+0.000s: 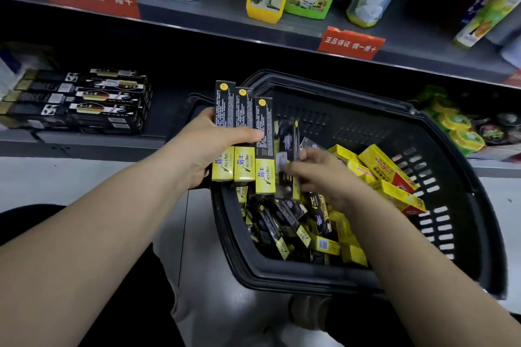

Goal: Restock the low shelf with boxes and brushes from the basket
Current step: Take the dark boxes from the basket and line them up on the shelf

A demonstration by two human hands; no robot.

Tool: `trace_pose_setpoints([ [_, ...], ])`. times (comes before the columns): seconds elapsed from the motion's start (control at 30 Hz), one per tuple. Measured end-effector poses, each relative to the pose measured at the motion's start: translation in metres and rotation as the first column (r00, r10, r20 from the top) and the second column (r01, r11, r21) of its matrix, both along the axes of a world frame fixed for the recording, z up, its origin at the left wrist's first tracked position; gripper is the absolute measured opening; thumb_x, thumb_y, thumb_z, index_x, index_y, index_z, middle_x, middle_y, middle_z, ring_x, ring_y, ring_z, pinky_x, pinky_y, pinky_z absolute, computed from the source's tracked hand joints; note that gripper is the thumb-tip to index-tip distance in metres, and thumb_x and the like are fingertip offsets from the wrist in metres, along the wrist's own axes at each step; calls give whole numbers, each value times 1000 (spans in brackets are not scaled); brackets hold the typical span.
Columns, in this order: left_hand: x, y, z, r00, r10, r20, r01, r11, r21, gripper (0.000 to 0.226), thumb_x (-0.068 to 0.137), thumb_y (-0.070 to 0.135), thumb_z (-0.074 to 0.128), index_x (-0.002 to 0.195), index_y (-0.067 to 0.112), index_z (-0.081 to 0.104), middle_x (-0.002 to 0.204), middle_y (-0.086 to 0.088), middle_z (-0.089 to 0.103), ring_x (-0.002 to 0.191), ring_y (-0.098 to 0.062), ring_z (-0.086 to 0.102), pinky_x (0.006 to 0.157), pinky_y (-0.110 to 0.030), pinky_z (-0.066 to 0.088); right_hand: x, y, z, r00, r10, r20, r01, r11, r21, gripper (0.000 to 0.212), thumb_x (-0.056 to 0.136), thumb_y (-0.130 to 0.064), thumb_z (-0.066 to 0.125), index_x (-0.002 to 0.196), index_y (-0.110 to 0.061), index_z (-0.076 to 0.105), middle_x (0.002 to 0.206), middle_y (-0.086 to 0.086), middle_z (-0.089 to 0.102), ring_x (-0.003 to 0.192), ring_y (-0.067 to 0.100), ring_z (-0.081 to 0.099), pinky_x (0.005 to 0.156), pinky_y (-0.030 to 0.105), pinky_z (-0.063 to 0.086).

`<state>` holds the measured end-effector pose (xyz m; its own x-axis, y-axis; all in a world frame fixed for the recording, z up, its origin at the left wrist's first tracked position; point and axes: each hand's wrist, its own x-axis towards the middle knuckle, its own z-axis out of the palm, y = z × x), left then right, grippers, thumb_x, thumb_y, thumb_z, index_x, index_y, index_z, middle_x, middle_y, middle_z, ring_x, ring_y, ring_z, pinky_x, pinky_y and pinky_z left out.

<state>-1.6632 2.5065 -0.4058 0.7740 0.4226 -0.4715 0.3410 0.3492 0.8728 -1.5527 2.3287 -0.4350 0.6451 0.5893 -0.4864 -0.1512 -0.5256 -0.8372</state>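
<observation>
Boxes (243, 135): three slim black-yellow cartons fanned upright in left hand (210, 149), above near rim of basket (456, 205). Likely light, stiff card, smooth faces; could slide apart, so best gripped across middle, thumb over fronts. Left hand curled round all three, thumb pressing front. Right hand (324, 175) inside basket, fingers pinching fourth box (287, 155) beside fan. More boxes loose in basket. Low shelf (166, 118) behind, stacked boxes (81, 101) at left.

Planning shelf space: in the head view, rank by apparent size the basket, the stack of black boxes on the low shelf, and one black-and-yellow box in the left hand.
1. basket
2. stack of black boxes
3. black-and-yellow box, though it's nearer the camera than the stack.
</observation>
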Motion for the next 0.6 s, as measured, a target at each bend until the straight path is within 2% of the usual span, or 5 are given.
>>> trace_pose_setpoints([
  [0.13, -5, 18, 4, 997, 65, 35, -66, 998, 6, 52, 57, 17, 85, 101, 26, 57, 79, 2, 75, 70, -16, 72, 53, -29, 56, -7, 35, 36, 993, 27, 116, -43, 989, 138, 38, 73, -53, 68, 77, -19, 51, 82, 0, 67, 75, 14, 62, 61, 26, 49],
  [0.2, -12, 33, 8, 995, 89, 39, -89, 996, -3, 53, 51, 20, 85, 96, 27, 56, 71, 5, 74, 64, -13, 72, 46, -26, 53, -10, 55, 44, 989, 48, 142, -71, 985, 159, 38, 83, -54, 57, 85, -16, 56, 80, -1, 67, 73, 12, 62, 64, 26, 52],
  [0.3, -23, 61, 12, 993, 114, 23, -114, 993, -26, 51, 51, 22, 83, 96, 24, 57, 69, 1, 74, 60, -17, 71, 45, -31, 54, -13, 92, 47, 981, 82, 176, -115, 976, 186, 32, 83, -48, 62, 88, -18, 52, 79, -2, 65, 68, 13, 61, 61, 26, 52],
  [0.47, -43, 110, 2, 978, 202, -54, -201, 979, 34, 56, 48, 29, 85, 96, 22, 56, 72, -1, 75, 67, -21, 72, 54, -34, 56, -3, 164, 48, 972, 229, -48, -216, 958, 187, 74, 85, -23, 66, 141, -42, 21, 88, -3, 71, 66, 15, 70, 55, 27, 54],
  [0.6, -59, 146, -20, 938, 319, -132, -308, 946, 99, 56, 59, 28, 86, 103, 25, 51, 98, 2, 65, 96, -22, 59, 93, -49, 48, 9, 218, 35, 954, 237, -181, -213, 967, 143, 53, 93, -17, 51, 140, -33, 35, 76, -7, 63, 56, 10, 61, 52, 23, 53],
])
